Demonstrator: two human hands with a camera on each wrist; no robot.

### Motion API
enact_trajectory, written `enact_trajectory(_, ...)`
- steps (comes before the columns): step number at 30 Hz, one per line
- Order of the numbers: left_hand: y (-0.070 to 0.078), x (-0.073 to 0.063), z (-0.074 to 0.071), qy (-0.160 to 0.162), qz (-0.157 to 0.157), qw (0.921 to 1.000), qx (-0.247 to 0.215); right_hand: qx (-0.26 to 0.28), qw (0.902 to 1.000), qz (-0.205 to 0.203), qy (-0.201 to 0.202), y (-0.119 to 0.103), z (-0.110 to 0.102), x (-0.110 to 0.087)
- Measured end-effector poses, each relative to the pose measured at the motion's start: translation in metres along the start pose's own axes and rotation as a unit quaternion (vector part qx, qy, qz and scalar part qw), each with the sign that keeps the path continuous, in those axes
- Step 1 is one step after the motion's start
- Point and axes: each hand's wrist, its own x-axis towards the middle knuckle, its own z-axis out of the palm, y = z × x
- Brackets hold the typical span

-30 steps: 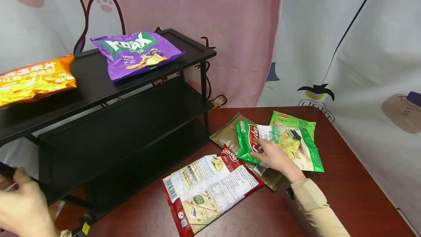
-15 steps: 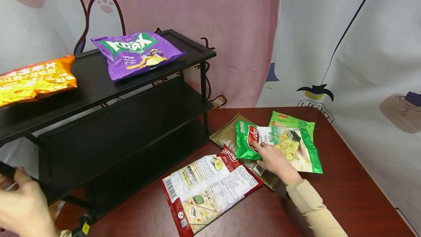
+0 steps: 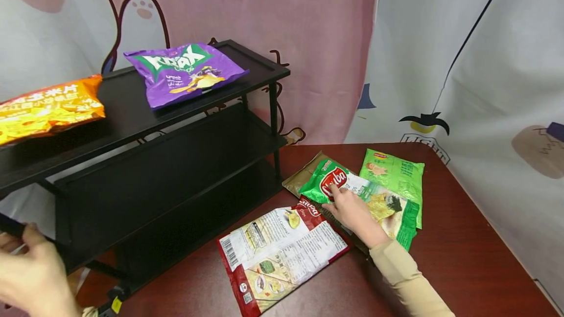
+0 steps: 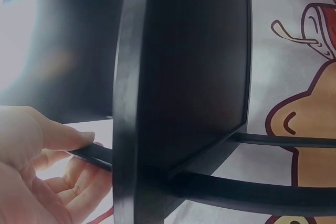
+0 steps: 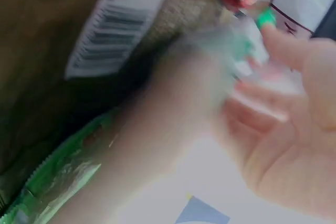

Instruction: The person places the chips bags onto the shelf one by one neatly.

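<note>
At the left, my left hand point(image 3: 33, 275) grips the black rack point(image 3: 145, 180) by a thin bar point(image 4: 92, 154), thumb above and fingers curled beneath. On the table, my right hand point(image 3: 354, 214) pinches a green-and-white cassava chip bag point(image 3: 315, 185) near its front edge, the index finger lying across the printed logo. This bag overlaps a brown bag point(image 3: 300, 175), whose barcode point(image 5: 115, 32) shows in the right wrist view. A lime-green snack bag point(image 3: 401, 180) lies behind it on the right. Blur hides the right fingertips' grip in the right wrist view.
A red-and-white chip bag point(image 3: 282, 253) lies back side up in front of the rack. On the rack's top shelf sit a purple chip bag point(image 3: 180, 79) and an orange snack bag point(image 3: 53, 106). Printed curtains point(image 3: 317, 53) hang behind the dark red table point(image 3: 462, 258).
My right hand has moved slightly left, turning the green-and-white chip bag so its logo end shifts left and its far end swings nearer, uncovering more of the lime-green bag. My left hand stays put.
</note>
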Motion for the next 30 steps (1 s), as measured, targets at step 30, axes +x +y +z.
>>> enact_trajectory(30, 0.000, -0.002, 0.001, 0.005, 0.019, 0.9998, 0.003, 0.097, 0.9652, 0.154, -0.188, 0.092, 0.003, 0.063)
